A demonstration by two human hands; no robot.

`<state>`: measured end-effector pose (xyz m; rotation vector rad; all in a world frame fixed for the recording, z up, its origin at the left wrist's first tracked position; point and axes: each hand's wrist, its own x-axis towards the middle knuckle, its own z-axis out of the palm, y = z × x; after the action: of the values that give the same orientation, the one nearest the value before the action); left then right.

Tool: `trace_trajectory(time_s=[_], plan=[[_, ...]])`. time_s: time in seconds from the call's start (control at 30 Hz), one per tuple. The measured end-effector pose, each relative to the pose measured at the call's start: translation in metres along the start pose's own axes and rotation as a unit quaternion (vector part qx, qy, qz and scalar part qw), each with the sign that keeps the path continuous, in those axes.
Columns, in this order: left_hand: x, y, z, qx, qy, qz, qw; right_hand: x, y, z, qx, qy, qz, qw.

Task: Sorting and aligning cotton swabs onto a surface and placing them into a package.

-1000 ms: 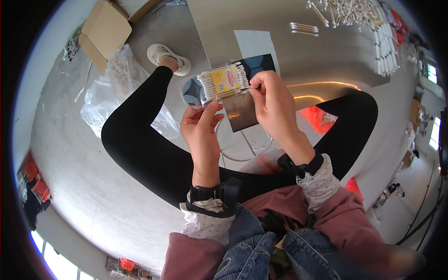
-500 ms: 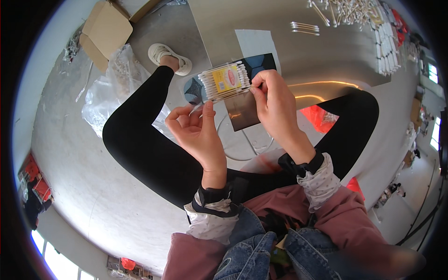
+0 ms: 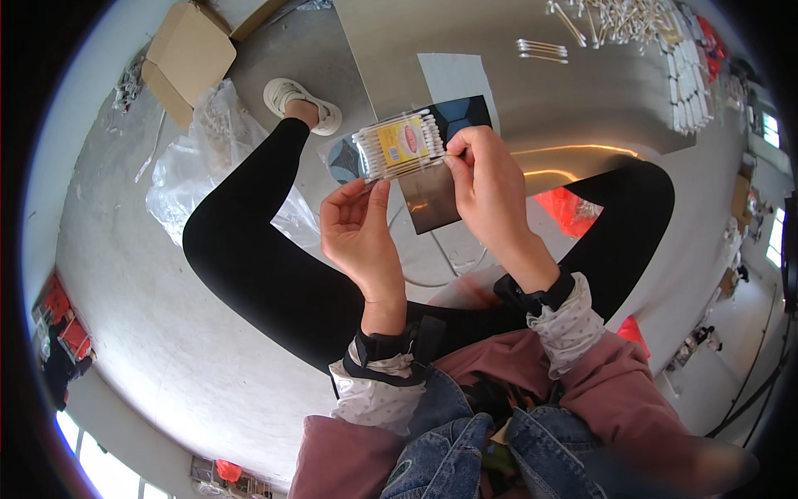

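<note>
A flat pack of cotton swabs (image 3: 401, 141), with a yellow label under clear plastic, lies tilted over the near edge of the metal sheet. My right hand (image 3: 490, 187) pinches the pack's lower right corner between thumb and forefinger. At the lower left corner, my left hand (image 3: 363, 241) has thumb and forefinger closed on the clear wrapper's edge. Beneath the pack shows a dark card with blue rounded shapes (image 3: 467, 115). A white sheet (image 3: 457, 75) lies just beyond it.
The metal sheet (image 3: 391, 50) carries a few loose swabs (image 3: 543, 51), a heap of swabs (image 3: 636, 21) and stacked white bundles (image 3: 688, 87). A clear plastic bag (image 3: 191, 166) and an opened cardboard box (image 3: 189, 54) sit at left. A red bag (image 3: 568, 211) lies by my right leg.
My left hand has moved slightly right and up to the pack's lower left corner, and its fingers have come together on the wrapper. My right hand keeps its pinch almost in place.
</note>
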<state>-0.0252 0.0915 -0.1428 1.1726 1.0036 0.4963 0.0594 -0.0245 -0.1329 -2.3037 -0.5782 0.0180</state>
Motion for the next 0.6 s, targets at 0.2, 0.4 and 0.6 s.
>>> trace_trajectory(time_s=[0.2,0.4,0.6], plan=[[0.0021,-0.0042,-0.0015,-0.019,0.004,-0.017,1.000,0.0008,-0.0009,0.0005,-0.002,-0.001,0.000,1.000],[0.0015,-0.0044,-0.0006,-0.029,0.004,-0.024,0.999,0.0007,-0.0020,-0.0009,-0.007,0.000,-0.005,1.000],[0.0014,-0.0040,-0.0007,-0.042,0.005,-0.027,0.999,0.0013,-0.0028,-0.0023,-0.026,-0.004,-0.031,0.999]])
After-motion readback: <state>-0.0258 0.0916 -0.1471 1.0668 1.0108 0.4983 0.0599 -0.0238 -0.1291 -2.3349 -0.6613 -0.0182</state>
